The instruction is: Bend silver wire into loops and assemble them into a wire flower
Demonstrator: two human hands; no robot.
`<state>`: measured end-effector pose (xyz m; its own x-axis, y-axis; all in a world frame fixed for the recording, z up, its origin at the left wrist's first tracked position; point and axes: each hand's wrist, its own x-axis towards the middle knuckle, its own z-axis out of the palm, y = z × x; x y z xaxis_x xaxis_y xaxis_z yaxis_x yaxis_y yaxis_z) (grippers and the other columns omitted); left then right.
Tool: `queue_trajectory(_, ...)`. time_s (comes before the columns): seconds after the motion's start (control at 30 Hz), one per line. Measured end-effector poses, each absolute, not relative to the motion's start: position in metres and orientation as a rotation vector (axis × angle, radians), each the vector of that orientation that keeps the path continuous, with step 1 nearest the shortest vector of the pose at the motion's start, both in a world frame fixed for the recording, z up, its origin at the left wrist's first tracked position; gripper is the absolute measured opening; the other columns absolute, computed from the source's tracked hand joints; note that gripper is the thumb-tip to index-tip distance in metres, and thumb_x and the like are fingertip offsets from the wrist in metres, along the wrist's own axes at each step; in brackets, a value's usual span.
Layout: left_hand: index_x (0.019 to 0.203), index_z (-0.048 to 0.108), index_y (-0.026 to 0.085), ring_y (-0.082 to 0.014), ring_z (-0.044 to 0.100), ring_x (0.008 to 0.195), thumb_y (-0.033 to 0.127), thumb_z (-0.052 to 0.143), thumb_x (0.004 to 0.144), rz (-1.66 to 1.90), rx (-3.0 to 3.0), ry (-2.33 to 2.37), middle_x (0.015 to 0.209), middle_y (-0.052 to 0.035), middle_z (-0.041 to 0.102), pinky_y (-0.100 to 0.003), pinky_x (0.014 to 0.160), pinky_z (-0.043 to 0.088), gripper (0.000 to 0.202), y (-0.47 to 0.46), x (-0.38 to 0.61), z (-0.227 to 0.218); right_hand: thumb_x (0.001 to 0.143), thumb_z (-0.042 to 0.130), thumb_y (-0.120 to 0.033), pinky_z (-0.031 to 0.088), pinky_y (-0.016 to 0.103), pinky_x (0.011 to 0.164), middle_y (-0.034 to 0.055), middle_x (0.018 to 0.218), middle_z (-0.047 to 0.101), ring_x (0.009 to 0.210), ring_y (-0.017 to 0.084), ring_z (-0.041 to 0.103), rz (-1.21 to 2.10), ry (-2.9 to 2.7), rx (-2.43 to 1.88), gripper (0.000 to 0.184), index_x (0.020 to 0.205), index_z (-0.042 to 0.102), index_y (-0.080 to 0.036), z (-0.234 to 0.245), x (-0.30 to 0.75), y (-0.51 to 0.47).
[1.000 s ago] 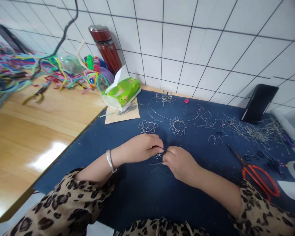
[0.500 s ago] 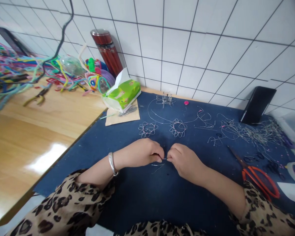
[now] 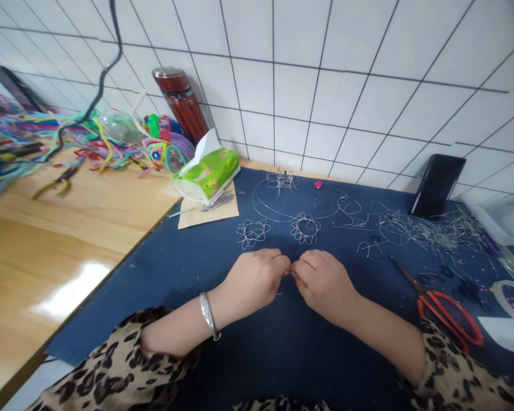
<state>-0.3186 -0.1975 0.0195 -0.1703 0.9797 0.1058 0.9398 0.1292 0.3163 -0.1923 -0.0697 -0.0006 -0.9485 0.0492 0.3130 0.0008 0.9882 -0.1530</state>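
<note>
My left hand (image 3: 253, 279) and my right hand (image 3: 321, 281) meet fingertip to fingertip over the dark blue mat (image 3: 257, 354). Both are closed in a pinch on a thin silver wire (image 3: 277, 295), of which only a short end shows below the left fingers. A silver bangle (image 3: 209, 315) sits on my left wrist. Just beyond the hands lie two finished wire flowers (image 3: 252, 233) (image 3: 305, 228) flat on the mat.
Orange-handled scissors (image 3: 448, 313) lie to the right, behind them a heap of wire scraps (image 3: 437, 228) and a black phone (image 3: 437, 185) against the tiled wall. A green tissue pack (image 3: 205, 174), a red flask (image 3: 180, 103) and coloured pipe cleaners (image 3: 47, 134) fill the wooden table at left.
Both hands have drawn together and shifted slightly away from me; the small wire piece seen between the fingers earlier is now mostly hidden inside the pinch.
</note>
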Motion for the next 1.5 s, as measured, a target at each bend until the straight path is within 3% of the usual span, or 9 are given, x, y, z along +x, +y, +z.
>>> queue_trajectory(0.23, 0.081, 0.061, 0.019, -0.0121, 0.056, 0.074, 0.011, 0.050, 0.082, 0.935, 1.633, 2.094, 0.077, 0.0009, 0.062, -0.024, 0.069, 0.044, 0.014, -0.190, -0.324, 0.019, 0.085, 0.042, -0.018, 0.032, 0.030, 0.067, 0.0028, 0.072, 0.048, 0.071, 0.015, 0.041, 0.106, -2.730, -0.003, 0.018, 0.074, 0.057, -0.017, 0.004, -0.193, -0.062)
queue_trajectory(0.57, 0.083, 0.061, 0.017, -0.0168, 0.054, 0.078, 0.005, 0.041, 0.079, 0.617, 1.877, 2.321, 0.080, -0.0044, 0.058, -0.028, 0.067, 0.043, 0.023, -0.192, -0.318, 0.024, 0.085, 0.040, -0.016, 0.029, 0.032, 0.064, 0.0027, 0.068, 0.047, 0.068, 0.015, 0.039, -0.058, -2.700, -0.013, 0.022, 0.068, 0.054, -0.018, 0.003, -0.194, -0.064)
queue_trajectory(0.77, 0.076, 0.057, 0.017, -0.0120, 0.051, 0.067, 0.013, 0.049, 0.080, 1.144, 1.367, 2.084, 0.071, -0.0002, 0.055, -0.025, 0.063, 0.042, 0.010, -0.185, -0.311, 0.016, 0.085, 0.041, -0.015, 0.029, 0.032, 0.063, 0.0026, 0.066, 0.047, 0.066, 0.015, 0.038, -0.097, -2.661, -0.050, 0.021, 0.069, 0.055, -0.018, 0.005, -0.192, -0.064)
queue_trajectory(0.93, 0.078, 0.054, 0.015, -0.0069, 0.041, 0.053, 0.024, 0.053, 0.082, 1.307, 0.955, 1.682, 0.064, 0.0035, 0.050, -0.019, 0.049, 0.034, 0.010, -0.183, -0.317, 0.016, 0.082, 0.044, -0.014, 0.034, 0.027, 0.062, 0.0012, 0.066, 0.049, 0.065, 0.012, 0.043, 0.419, -2.616, -0.236, 0.020, 0.066, 0.055, -0.018, 0.013, -0.195, -0.062)
queue_trajectory(1.1, 0.076, 0.060, 0.016, -0.0103, 0.050, 0.068, 0.009, 0.050, 0.078, 1.095, 1.440, 1.924, 0.073, 0.0009, 0.057, -0.023, 0.063, 0.039, 0.012, -0.188, -0.325, 0.022, 0.076, 0.052, -0.013, 0.036, 0.022, 0.059, -0.0032, 0.067, 0.053, 0.063, 0.008, 0.048, 1.168, -2.687, -0.322, 0.012, 0.066, 0.057, -0.019, 0.026, -0.200, -0.055)
queue_trajectory(1.27, 0.078, 0.059, 0.017, -0.0121, 0.051, 0.070, 0.004, 0.045, 0.078, 0.978, 1.645, 2.042, 0.073, 0.0001, 0.056, -0.025, 0.064, 0.040, 0.019, -0.190, -0.325, 0.020, 0.074, 0.053, -0.019, 0.035, 0.021, 0.054, -0.0048, 0.062, 0.053, 0.057, 0.007, 0.046, 1.501, -2.686, -0.425, 0.007, 0.069, 0.059, -0.019, 0.025, -0.203, -0.048)
queue_trajectory(1.5, 0.073, 0.059, 0.017, -0.0106, 0.051, 0.067, 0.007, 0.049, 0.077, 1.034, 1.485, 1.992, 0.071, 0.0017, 0.058, -0.023, 0.063, 0.040, 0.015, -0.186, -0.324, 0.022, 0.073, 0.056, -0.022, 0.036, 0.021, 0.051, -0.0053, 0.060, 0.050, 0.052, 0.006, 0.045, 1.900, -2.526, -0.530, 0.004, 0.071, 0.057, -0.018, 0.024, -0.203, -0.043)
